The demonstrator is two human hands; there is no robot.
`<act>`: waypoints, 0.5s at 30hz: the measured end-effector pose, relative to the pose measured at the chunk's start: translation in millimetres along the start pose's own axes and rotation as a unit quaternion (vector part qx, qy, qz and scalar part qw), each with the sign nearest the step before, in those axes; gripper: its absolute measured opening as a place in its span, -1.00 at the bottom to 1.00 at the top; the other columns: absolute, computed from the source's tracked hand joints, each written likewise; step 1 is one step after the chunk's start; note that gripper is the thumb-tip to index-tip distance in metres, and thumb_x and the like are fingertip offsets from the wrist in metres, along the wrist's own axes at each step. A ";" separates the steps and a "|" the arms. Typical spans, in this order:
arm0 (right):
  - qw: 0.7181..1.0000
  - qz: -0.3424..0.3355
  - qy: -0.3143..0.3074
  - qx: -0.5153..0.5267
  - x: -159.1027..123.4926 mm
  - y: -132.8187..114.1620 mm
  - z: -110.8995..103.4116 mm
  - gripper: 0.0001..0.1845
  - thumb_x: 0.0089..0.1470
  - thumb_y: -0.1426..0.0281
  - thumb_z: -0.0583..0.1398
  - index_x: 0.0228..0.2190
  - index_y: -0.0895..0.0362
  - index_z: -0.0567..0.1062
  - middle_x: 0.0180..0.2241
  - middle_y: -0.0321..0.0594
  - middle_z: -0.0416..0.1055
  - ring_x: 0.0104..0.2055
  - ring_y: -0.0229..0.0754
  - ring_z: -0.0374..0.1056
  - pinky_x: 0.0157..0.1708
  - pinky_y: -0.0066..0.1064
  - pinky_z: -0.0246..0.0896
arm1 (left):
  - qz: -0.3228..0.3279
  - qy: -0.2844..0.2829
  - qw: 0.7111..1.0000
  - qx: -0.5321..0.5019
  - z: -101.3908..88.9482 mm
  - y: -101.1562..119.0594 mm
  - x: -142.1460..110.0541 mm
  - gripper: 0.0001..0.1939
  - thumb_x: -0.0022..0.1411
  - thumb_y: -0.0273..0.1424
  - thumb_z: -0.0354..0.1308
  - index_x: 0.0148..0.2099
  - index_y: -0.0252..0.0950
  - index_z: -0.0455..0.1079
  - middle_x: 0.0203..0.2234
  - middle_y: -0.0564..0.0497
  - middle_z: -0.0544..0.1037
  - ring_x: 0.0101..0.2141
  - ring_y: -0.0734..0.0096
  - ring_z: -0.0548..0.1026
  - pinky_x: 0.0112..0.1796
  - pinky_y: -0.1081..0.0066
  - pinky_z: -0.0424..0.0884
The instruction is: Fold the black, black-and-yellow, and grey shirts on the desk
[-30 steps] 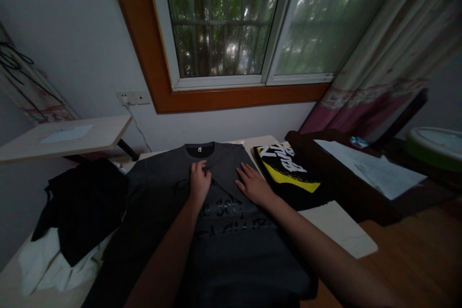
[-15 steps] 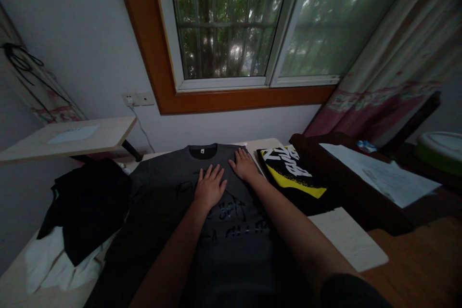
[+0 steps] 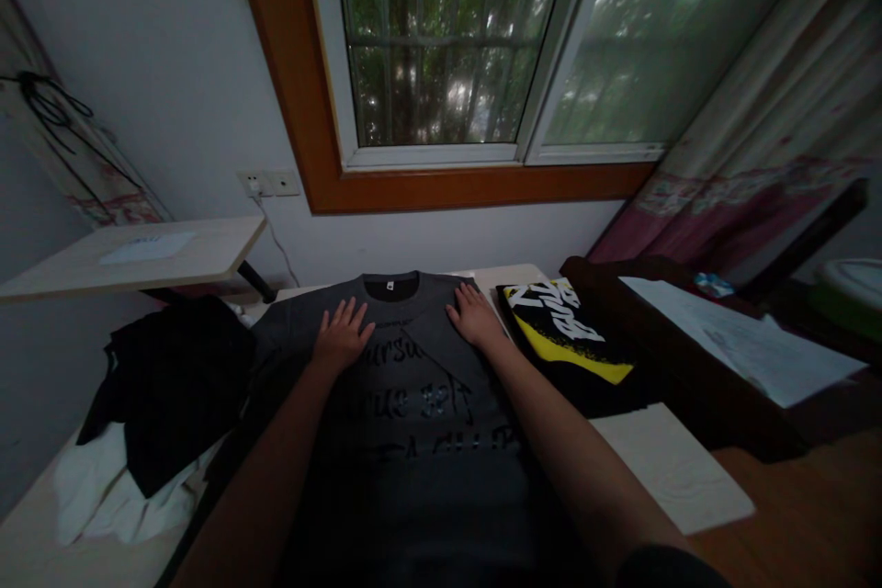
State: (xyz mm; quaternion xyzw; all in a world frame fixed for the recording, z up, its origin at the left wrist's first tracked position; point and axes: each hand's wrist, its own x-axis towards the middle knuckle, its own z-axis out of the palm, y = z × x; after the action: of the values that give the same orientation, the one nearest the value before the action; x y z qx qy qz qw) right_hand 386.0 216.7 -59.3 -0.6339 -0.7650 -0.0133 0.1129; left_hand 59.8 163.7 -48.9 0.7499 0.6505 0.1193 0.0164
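A dark grey T-shirt (image 3: 413,413) with black lettering is spread out in front of me, its collar toward the window. My left hand (image 3: 343,333) rests flat on the chest, just below and left of the collar, fingers apart. Near the shoulder right of the collar, my right hand (image 3: 474,316) also lies flat on the cloth with its fingers outstretched. My forearms cover parts of the shirt, and its lower end fades into shadow. Beside the right hand sits a folded black garment (image 3: 569,335) with yellow and white print.
Left of the shirt, a black garment (image 3: 172,386) is heaped over white cloth (image 3: 128,496). A raised shelf (image 3: 199,262) juts in above them. A dark brown piece of furniture (image 3: 689,367) with papers (image 3: 744,340) stands right. The table (image 3: 682,469) shows at its right corner.
My left hand has slid left across the shirt, from the middle of the chest toward the left shoulder, uncovering more lettering. My right hand stays near the same shoulder. The view has shifted slightly.
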 end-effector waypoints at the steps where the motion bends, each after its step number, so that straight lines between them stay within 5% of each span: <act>1: 1.000 -0.004 0.001 0.001 -0.9 1.0 -0.5 -0.27 0.37 0.09 -0.07 0.33 0.35 0.23 0.41 0.08 0.04 0.47 0.01 -0.10 0.42 -0.14 -0.27 | -0.009 -0.007 1.000 0.011 -1.7 -9.8 1.6 -0.37 0.44 -0.04 -0.15 0.45 -0.13 0.11 0.45 -0.10 0.05 0.43 0.04 -0.01 0.33 -0.17 -0.11; 8: 1.000 -0.018 0.014 -0.004 -10.3 8.8 -2.3 -0.30 0.38 0.12 -0.06 0.32 0.34 0.24 0.39 0.05 0.09 0.46 -0.01 -0.07 0.42 -0.18 -0.24 | -0.065 -0.021 0.996 0.052 -7.9 -61.2 4.3 -0.32 0.44 -0.01 -0.24 0.48 -0.17 0.03 0.46 -0.07 0.00 0.44 0.05 -0.05 0.33 -0.17 -0.09; 15: 1.000 -0.013 0.025 -0.005 -17.6 8.5 -6.6 -0.36 0.38 0.18 -0.03 0.30 0.33 0.29 0.37 0.07 0.14 0.45 0.02 -0.03 0.41 -0.11 -0.16 | -0.066 -0.001 0.996 0.067 -8.2 -70.5 0.8 -0.32 0.44 -0.02 -0.22 0.47 -0.20 0.06 0.46 -0.08 0.03 0.42 0.03 -0.01 0.34 -0.10 -0.06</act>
State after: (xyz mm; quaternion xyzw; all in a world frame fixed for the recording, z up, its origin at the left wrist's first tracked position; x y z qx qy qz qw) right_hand 398.3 200.3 -57.2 -0.6243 -0.7698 -0.0342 0.1284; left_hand -10.3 174.2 -53.5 0.7048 0.7052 0.0734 -0.0255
